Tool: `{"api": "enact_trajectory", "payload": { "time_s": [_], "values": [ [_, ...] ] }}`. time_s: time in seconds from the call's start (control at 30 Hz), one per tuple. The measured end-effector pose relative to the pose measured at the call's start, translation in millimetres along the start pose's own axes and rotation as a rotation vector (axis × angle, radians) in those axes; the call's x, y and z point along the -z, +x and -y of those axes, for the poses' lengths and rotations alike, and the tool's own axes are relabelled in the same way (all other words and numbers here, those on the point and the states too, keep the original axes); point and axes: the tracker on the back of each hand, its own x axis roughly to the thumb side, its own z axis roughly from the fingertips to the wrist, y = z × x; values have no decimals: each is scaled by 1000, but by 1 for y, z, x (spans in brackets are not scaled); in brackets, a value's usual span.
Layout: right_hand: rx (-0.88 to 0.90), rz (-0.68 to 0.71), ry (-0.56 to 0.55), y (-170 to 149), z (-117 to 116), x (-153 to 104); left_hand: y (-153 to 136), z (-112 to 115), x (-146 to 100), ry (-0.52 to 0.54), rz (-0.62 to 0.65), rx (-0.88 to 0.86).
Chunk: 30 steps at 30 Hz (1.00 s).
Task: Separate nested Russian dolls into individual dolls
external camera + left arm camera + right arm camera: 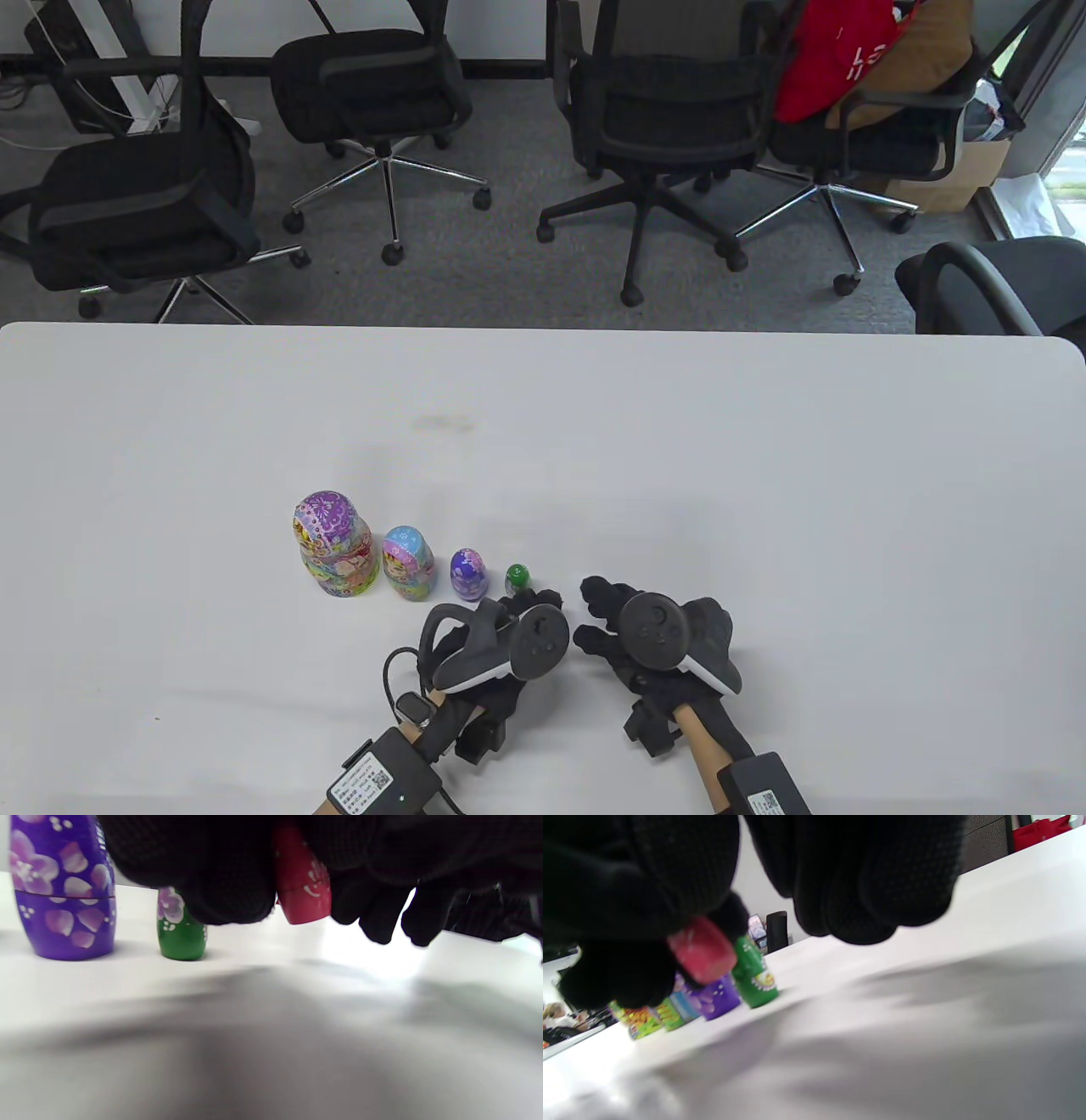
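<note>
Four dolls stand in a row on the table [764, 441], largest to smallest from left: big purple-topped doll [335, 546], blue doll [408, 563], purple doll [467, 574], green doll [517, 580]. A fifth, the red doll [302, 878], is off the table, pinched in the left hand [501, 649], just right of the green one; the wrist views show its base clear of the surface. The table view doesn't show it at all, as the hand covers it. Right hand [653, 645] sits close beside the left, fingers curled loosely; it looks unloaded, but I can't tell for sure. Risks, as I judge them: the red doll is tiny and smooth, so a glove pinch could let it slip, and it would roll on the slick top. Setting it down crowds the green doll, which is light and narrow-based; a knuckle brush would tip it, possibly into the purple one. Glove bulk also blocks sight of the landing spot. Surface: plain white, glossy, faint smudge [441, 423] toward mid-table. Room: grey carpet, several black office chairs [373, 93] behind the table, a red bag or garment [836, 55] on one at right, a cardboard box [959, 174] near it.
</note>
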Motion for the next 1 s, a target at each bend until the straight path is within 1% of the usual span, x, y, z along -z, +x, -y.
{"api": "enact_trajectory", "payload": {
  "time_s": [0.13,0.23,0.33,0.43,0.53,0.67,0.8,0.87,1.0],
  "values": [
    [-6,35,15,9,-5,0,-5,-3,0,3,-4,-102],
    [-17,49,2,14,-7,-1,-6,-4,0,-2,-4,-171],
    [-44,50,-47,16,-7,-3,-8,-4,0,3,-1,-221],
    [-70,67,-133,18,-5,-5,-8,-5,0,2,-3,-311],
    [-87,98,-166,21,-2,-7,-10,-5,-1,10,-2,-364],
    [-77,111,-173,21,0,-6,-13,-5,0,15,10,-399],
    [-14,102,-173,16,2,-6,-16,-8,0,31,12,-433],
    [22,95,-186,14,4,-5,-17,-10,-1,54,9,-448],
    [36,81,-209,7,9,-6,-20,-19,-5,114,-5,-407]
  ]
}}
